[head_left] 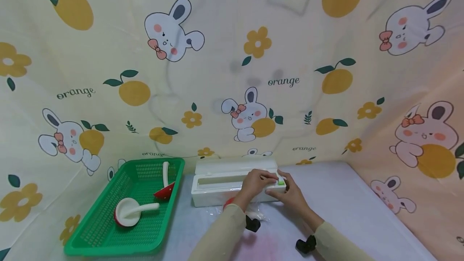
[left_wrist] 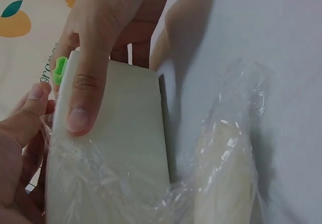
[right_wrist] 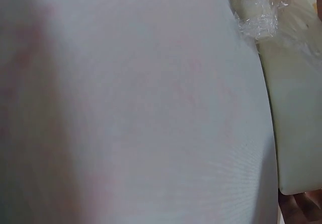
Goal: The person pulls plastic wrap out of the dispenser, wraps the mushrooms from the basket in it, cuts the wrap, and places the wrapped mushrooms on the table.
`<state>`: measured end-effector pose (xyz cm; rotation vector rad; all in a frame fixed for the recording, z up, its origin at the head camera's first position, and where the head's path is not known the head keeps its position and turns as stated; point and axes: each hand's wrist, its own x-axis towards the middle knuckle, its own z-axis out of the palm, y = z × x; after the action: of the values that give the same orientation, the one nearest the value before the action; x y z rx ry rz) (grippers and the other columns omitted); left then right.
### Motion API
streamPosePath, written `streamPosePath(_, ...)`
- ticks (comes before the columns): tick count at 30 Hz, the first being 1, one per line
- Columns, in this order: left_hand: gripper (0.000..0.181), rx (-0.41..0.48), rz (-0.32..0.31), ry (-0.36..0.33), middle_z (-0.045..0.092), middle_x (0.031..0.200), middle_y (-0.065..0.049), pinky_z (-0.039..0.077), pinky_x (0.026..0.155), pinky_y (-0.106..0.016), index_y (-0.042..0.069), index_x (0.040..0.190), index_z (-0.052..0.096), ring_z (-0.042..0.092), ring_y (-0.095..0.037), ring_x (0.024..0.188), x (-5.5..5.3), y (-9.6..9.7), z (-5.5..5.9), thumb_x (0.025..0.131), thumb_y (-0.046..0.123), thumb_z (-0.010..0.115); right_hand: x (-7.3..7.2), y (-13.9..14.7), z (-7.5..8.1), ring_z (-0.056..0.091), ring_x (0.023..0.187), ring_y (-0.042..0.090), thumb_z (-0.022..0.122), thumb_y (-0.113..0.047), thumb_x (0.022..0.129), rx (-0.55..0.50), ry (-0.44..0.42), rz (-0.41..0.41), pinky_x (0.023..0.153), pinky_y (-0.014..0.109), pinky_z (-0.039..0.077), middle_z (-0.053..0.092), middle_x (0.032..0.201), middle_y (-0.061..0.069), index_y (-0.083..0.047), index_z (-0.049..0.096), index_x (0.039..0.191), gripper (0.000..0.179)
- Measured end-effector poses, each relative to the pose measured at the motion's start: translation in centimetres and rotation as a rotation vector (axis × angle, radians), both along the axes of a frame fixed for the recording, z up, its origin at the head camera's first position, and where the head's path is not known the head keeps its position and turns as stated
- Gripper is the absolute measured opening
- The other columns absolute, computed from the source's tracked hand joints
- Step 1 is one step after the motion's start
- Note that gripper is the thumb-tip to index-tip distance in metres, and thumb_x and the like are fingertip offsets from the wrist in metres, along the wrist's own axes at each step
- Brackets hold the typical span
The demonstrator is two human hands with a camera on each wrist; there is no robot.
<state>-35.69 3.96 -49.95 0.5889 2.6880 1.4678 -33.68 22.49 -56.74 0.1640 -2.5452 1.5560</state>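
A long white cling film dispenser (head_left: 210,199) lies on the table, its lid (head_left: 235,167) raised at the back. At its right end sits a green slide cutter (head_left: 281,182). My right hand (head_left: 291,196) grips that end, thumb flat on the front wall in the left wrist view. With thumb and fingertips, my left hand (head_left: 253,184) pinches the edge of the clear film (left_wrist: 90,178) beside the cutter. The film drapes down the dispenser's front. Before it lies a pale, long item (left_wrist: 221,168) wrapped in clear film, partly hidden by the left arm in the head view.
A green basket (head_left: 116,249) stands to the left with two red-and-white ladles, one ladle (head_left: 132,212) lying near the middle and another ladle (head_left: 165,176) leaning on the right wall. A printed cloth (head_left: 217,71) hangs behind the white-covered table (head_left: 362,212).
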Motion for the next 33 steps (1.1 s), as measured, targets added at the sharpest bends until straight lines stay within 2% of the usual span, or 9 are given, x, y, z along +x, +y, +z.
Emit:
streamPosePath(5, 0.012, -0.049, 0.037, -0.017, 0.079, 0.099, 0.021, 0.046, 0.069, -0.022, 0.032, 0.103, 0.087, 0.06, 0.003, 0.08, 0.0, 0.4, -0.2, 0.092, 0.033, 0.086, 0.2, 0.0, -0.1, 0.06, 0.126, 0.033, 0.094, -0.04, 0.084, 0.011, 0.011, -0.01, 0.092, 0.038, 0.053, 0.049, 0.162, 0.021, -0.022, 0.04, 0.162, 0.097)
streamPosePath(10, 0.012, -0.087, 0.074, -0.033, 0.079, 0.097, 0.023, 0.046, 0.073, -0.022, 0.034, 0.1, 0.088, 0.062, 0.004, 0.086, 0.1, 0.8, -0.1, 0.089, 0.037, 0.087, 0.3, -0.1, 0.0, 0.059, 0.13, 0.035, 0.095, -0.036, 0.084, 0.005, 0.024, -0.004, 0.099, 0.044, 0.052, 0.049, 0.162, 0.021, -0.02, 0.041, 0.162, 0.096)
streamPosePath(15, 0.011, -0.102, 0.072, -0.02, 0.078, 0.095, 0.023, 0.046, 0.073, -0.023, 0.034, 0.097, 0.088, 0.063, 0.003, 0.087, 0.1, 1.0, -0.1, 0.088, 0.039, 0.089, 0.2, 0.0, 0.0, 0.052, 0.142, 0.042, 0.094, -0.039, 0.085, 0.013, 0.017, 0.001, 0.107, 0.054, 0.05, 0.044, 0.166, 0.021, -0.02, 0.04, 0.162, 0.096)
streamPosePath(17, 0.01, -0.098, 0.073, -0.023, 0.078, 0.094, 0.024, 0.046, 0.073, -0.023, 0.034, 0.094, 0.087, 0.062, 0.003, 0.086, 0.1, 1.0, -0.1, 0.086, 0.04, 0.09, 0.1, 0.0, 0.0, 0.05, 0.143, 0.044, 0.093, -0.039, 0.085, 0.013, 0.011, 0.003, 0.104, 0.052, 0.052, 0.041, 0.168, 0.021, -0.021, 0.04, 0.162, 0.096)
streamPosePath(22, 0.011, -0.101, 0.091, -0.045, 0.075, 0.09, 0.027, 0.045, 0.072, -0.024, 0.036, 0.089, 0.086, 0.059, 0.002, 0.083, 0.2, 1.3, -0.2, 0.084, 0.043, 0.092, 0.2, 0.1, 0.1, 0.038, 0.152, 0.049, 0.093, -0.038, 0.086, 0.005, -0.002, 0.009, 0.109, 0.057, 0.05, 0.034, 0.171, 0.02, -0.022, 0.038, 0.162, 0.095)
streamPosePath(24, 0.01, -0.111, 0.096, -0.037, 0.074, 0.088, 0.027, 0.045, 0.071, -0.024, 0.037, 0.089, 0.086, 0.059, 0.001, 0.082, 0.1, 1.3, -0.3, 0.084, 0.043, 0.092, 0.2, 0.1, 0.1, 0.031, 0.156, 0.05, 0.092, -0.038, 0.087, 0.001, -0.005, 0.014, 0.116, 0.063, 0.043, 0.032, 0.172, 0.02, -0.021, 0.038, 0.163, 0.095)
streamPosePath(33, 0.007, -0.122, 0.108, -0.031, 0.073, 0.082, 0.026, 0.045, 0.07, -0.024, 0.036, 0.087, 0.086, 0.058, 0.0, 0.08, 0.1, 1.4, -0.3, 0.086, 0.042, 0.09, 0.2, 0.0, 0.1, 0.031, 0.156, 0.05, 0.092, -0.039, 0.087, 0.004, -0.013, 0.009, 0.118, 0.063, 0.041, 0.032, 0.172, 0.02, -0.022, 0.037, 0.162, 0.095)
